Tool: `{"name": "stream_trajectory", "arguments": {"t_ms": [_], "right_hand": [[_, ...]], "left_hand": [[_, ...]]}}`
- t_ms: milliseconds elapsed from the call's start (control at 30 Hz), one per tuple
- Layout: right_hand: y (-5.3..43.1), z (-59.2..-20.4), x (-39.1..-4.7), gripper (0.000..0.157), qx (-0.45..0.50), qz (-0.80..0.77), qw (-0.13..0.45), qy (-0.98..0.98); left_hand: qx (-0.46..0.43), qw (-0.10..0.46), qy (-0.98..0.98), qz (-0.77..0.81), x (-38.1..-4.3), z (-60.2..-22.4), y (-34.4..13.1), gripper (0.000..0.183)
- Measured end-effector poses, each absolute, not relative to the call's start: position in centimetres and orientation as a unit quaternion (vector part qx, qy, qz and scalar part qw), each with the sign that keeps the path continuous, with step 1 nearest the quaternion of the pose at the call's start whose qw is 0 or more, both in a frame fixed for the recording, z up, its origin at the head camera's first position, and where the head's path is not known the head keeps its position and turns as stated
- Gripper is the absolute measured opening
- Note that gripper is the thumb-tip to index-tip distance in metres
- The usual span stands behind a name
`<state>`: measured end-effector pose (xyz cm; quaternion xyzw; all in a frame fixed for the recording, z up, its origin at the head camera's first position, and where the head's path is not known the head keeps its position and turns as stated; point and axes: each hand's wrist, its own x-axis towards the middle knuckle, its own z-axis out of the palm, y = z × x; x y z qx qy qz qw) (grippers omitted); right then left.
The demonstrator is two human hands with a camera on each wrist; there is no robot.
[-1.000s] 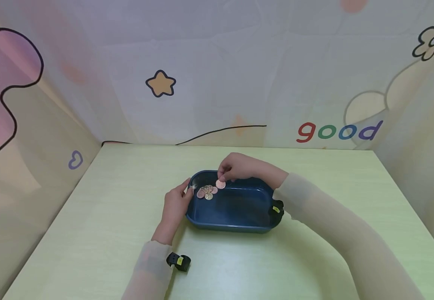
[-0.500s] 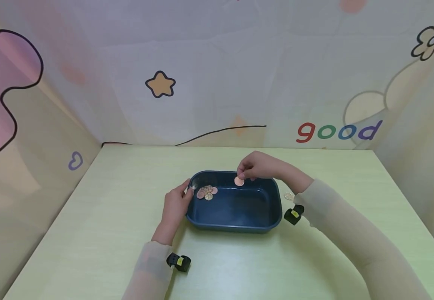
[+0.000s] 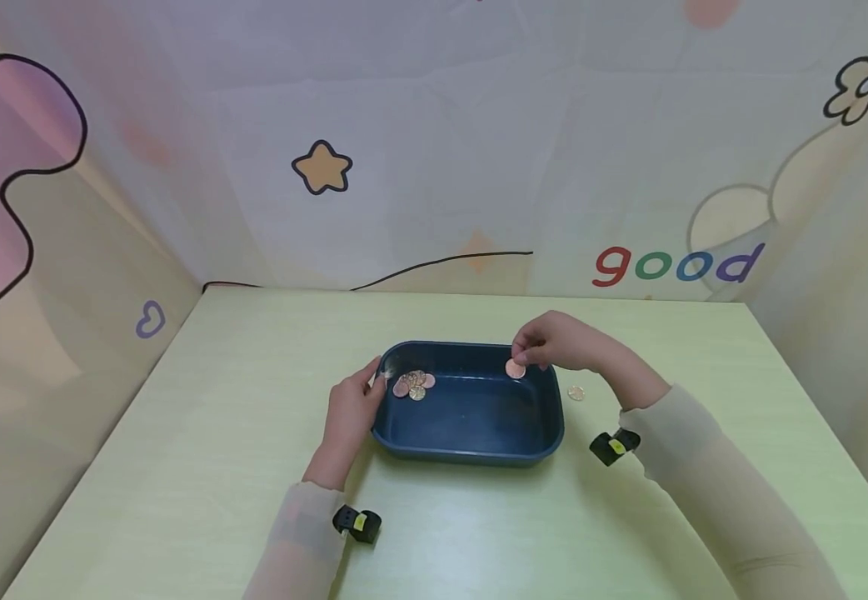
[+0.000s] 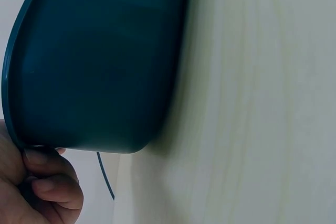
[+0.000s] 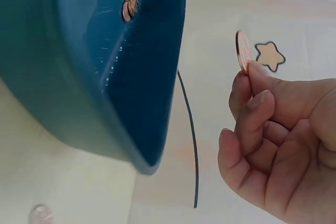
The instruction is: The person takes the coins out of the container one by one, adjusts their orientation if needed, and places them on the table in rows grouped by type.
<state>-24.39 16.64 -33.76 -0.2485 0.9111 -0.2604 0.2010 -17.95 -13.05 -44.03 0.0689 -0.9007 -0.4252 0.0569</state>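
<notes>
A dark blue rectangular tub (image 3: 471,457) stands on the table, with a small heap of copper and gold coins (image 3: 413,384) inside at its left end. My left hand (image 3: 351,410) grips the tub's left rim; in the left wrist view its curled fingers (image 4: 55,187) sit under the rim's edge. Between thumb and index finger, my right hand (image 3: 565,342) pinches a copper coin (image 3: 515,368) above the tub's back right corner. The right wrist view shows this coin (image 5: 243,51) held on edge, apart from the tub.
One loose coin (image 3: 576,393) lies on the pale table (image 3: 202,467), just right of the tub. Behind the table rises a printed cloth backdrop (image 3: 434,167). Each sleeve carries a black wrist camera, such as the right one (image 3: 614,447).
My right hand has moved right across the tub with the pinched coin, away from the heap. The loose coin at the right has come into view. The left hand stays put.
</notes>
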Motion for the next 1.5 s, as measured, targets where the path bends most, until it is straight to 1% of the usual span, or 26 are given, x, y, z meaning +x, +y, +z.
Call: {"name": "stream_trajectory", "arguments": {"t_ms": [267, 533, 800, 1267, 1500], "right_hand": [[18.9, -34.5, -23.4, 0.014, -0.213, -0.314, 0.19, 0.906], [20.8, -35.3, -22.7, 0.02, -0.187, -0.323, 0.185, 0.909], [22.5, -36.2, -22.2, 0.018, -0.169, -0.342, 0.178, 0.907], [24.7, -38.8, -21.1, 0.019, -0.114, -0.349, 0.197, 0.909], [25.8, -40.5, -20.9, 0.015, -0.111, -0.349, 0.211, 0.906]], "left_hand": [[0.063, 0.065, -0.901, -0.424, -18.0, -44.0, -13.1, 0.043], [0.068, 0.061, -0.902, -0.422, -18.0, -44.0, -13.1, 0.043], [0.068, 0.058, -0.901, -0.424, -18.0, -43.8, -13.1, 0.043], [0.074, 0.052, -0.9, -0.426, -17.9, -44.1, -13.0, 0.043], [0.078, 0.047, -0.901, -0.425, -17.9, -43.9, -12.9, 0.043]]}}
